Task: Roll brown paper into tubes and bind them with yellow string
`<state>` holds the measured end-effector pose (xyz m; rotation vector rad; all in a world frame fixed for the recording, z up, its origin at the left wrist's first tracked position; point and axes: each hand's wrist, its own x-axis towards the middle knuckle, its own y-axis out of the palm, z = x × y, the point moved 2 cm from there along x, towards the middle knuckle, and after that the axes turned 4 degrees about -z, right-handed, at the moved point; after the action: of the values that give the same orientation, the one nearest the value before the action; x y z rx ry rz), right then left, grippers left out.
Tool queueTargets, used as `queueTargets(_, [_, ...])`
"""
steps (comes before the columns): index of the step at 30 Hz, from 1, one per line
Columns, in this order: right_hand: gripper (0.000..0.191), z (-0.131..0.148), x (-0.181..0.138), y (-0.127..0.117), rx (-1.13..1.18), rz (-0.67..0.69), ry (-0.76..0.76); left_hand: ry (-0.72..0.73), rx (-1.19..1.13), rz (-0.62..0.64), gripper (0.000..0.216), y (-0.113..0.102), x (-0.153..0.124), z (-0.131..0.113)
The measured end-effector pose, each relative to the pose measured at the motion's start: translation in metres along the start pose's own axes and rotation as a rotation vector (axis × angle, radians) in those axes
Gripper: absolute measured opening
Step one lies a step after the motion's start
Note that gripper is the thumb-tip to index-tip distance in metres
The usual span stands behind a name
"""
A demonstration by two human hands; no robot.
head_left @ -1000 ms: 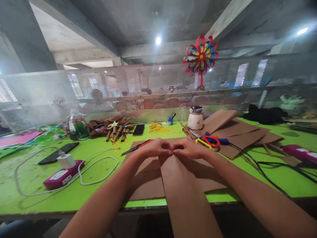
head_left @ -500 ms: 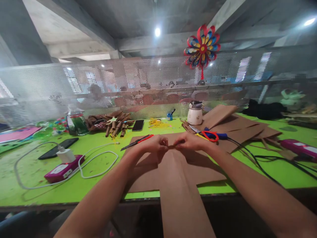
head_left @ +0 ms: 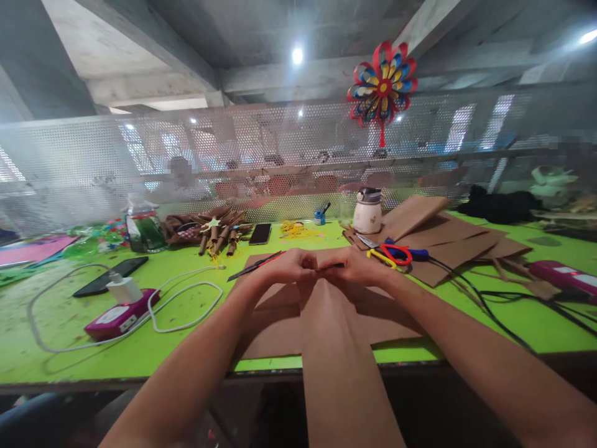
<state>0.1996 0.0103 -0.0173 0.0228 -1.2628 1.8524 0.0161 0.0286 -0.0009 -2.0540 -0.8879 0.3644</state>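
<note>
Bright green worktable stretches across the view beneath a grey concrete ceiling, backed by a see-through perforated screen. Both bare hands meet near its middle: the left hand and the right hand each pinch the gathered far end of a long brown paper strip, which runs back past the table's near edge. Under the hands lies a flat brown paper sheet. Scissors with red and yellow handles rest beyond the right wrist, near a cream flask with a dark lid.
</note>
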Motion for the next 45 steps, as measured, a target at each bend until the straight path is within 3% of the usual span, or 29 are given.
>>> queueTargets(7, [0.032,0.002,0.0,0.008,-0.126,-0.147,-0.16,-0.045,-0.178,-0.062,0.031,-0.004,-0.006,0.003])
queueTargets(13, [0.031,0.003,0.001,0.009,-0.268,-0.133,-0.19,-0.102,-0.349,-0.018,0.025,0.002,-0.004,0.012])
queueTargets(18, [0.028,-0.001,0.001,0.007,-0.233,-0.151,-0.152,-0.11,-0.454,0.013,0.026,0.007,-0.001,0.011])
queueTargets(26, [0.026,-0.003,0.0,0.003,-0.096,-0.154,-0.043,-0.076,-0.297,0.042,0.032,0.005,-0.002,-0.001])
queueTargets(35, [0.03,-0.004,-0.001,-0.009,0.132,0.093,0.203,0.021,-0.048,0.095,0.036,0.002,-0.001,-0.004])
queueTargets(39, [0.043,-0.011,-0.002,-0.008,0.207,0.128,0.286,0.034,-0.001,0.083,0.036,0.0,-0.002,-0.008])
queueTargets(45, [0.043,-0.016,-0.002,-0.006,0.215,0.133,0.301,0.052,0.08,0.066,0.035,0.0,-0.001,-0.012])
